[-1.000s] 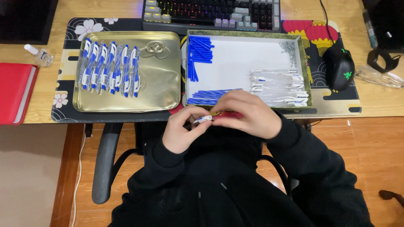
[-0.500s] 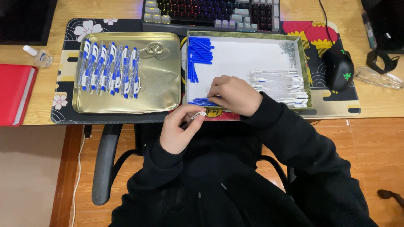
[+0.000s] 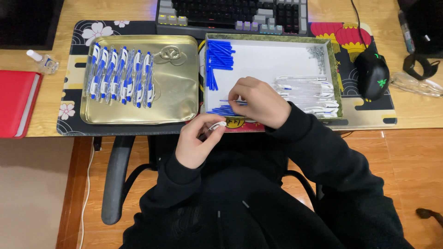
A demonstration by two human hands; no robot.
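Since half a second ago the right hand (image 3: 258,102) has reached a little further into the white-lined box (image 3: 333,69), its fingers now pinched on a thin blue refill (image 3: 227,100) at the box's 7 o'clock corner. The left hand (image 3: 196,140) holds a small white pen part (image 3: 218,125) in a pinch just below the box's near edge, over the lap; what exactly that part is I cannot tell.

Judging by the two containers, the assembly looks partly done. On the gold metal tray (image 3: 175,87), at 9 o'clock from the box, a row of finished blue-and-white pens (image 3: 121,74) lies side by side, roughly ten of them, filling only the tray's left part. Much is left in the box: a heap of blue refills (image 3: 217,60) at its 11 o'clock corner, more at 7 o'clock, a bundle of clear pen barrels (image 3: 307,90) along the 3 o'clock side, and small metal springs (image 3: 317,53) at 1 o'clock.

Both containers sit on a patterned desk mat (image 3: 74,110) on the wooden surface (image 3: 415,110), with a keyboard (image 3: 230,14) at 12 o'clock and a black mouse (image 3: 372,74) at 3 o'clock.
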